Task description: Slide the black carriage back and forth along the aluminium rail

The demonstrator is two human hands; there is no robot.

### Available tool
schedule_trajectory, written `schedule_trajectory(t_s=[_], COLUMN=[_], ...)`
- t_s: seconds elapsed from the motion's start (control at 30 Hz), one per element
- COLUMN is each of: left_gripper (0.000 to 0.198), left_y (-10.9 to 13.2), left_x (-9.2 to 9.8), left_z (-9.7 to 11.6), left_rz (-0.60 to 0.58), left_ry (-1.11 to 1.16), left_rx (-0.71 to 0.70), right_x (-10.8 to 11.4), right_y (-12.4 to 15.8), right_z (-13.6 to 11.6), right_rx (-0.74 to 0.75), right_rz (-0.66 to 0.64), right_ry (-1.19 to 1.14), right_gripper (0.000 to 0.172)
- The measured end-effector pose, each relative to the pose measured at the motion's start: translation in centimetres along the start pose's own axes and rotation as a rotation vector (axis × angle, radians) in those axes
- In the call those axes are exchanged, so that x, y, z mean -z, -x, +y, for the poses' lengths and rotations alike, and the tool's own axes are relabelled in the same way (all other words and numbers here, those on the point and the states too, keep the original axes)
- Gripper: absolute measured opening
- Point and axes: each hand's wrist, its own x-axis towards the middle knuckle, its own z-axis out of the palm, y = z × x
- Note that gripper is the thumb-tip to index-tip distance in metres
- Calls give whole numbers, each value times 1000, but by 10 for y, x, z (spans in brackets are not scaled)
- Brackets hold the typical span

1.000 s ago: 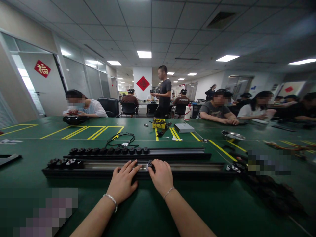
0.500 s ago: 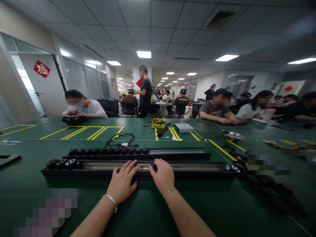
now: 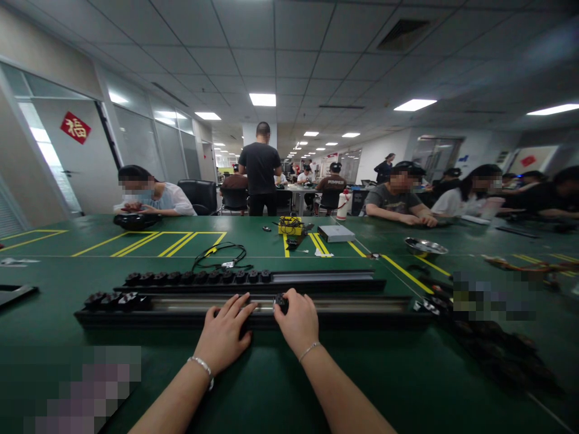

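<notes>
A long black rail (image 3: 362, 306) with a pale channel lies across the table in front of me. My left hand (image 3: 226, 334) rests over its middle, fingers spread and lying on the channel. My right hand (image 3: 298, 319) is closed around a small black fitting (image 3: 281, 301) at the channel, right of my left hand; its underside is hidden. Several black fittings (image 3: 111, 300) sit at the rail's left end. Just behind lies a second black rail (image 3: 330, 278), its left part holding a row of black round-topped fittings (image 3: 201, 277).
Behind the rails are a black cable (image 3: 220, 256), a yellow box (image 3: 289, 225) with wires, a grey box (image 3: 336, 233) and a metal bowl (image 3: 426, 246). More dark fittings (image 3: 502, 355) lie at right. People sit across the green table (image 3: 181, 386).
Both hands and the rails have stayed in practically the same place. The standing person in the background has turned their back.
</notes>
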Motion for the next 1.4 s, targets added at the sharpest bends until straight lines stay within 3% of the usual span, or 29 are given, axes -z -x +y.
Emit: schedule_trajectory(t_s=[0.13, 0.4, 0.8, 1.4], left_gripper=[57, 56, 57, 55], left_y=[0, 1, 1, 0], left_x=[-2, -4, -7, -4], left_z=[-1, -2, -3, -2], left_rz=[14, 43, 59, 38], left_ry=[-3, 8, 10, 8], left_rx=[-2, -16, -16, 3], right_x=[2, -1, 5, 10], right_y=[-2, -3, -4, -1], right_z=[1, 4, 2, 9], right_rx=[-23, 9, -22, -25], right_rz=[-12, -11, -33, -39], right_ry=[-16, -33, 26, 54], right_gripper=[20, 23, 12, 12])
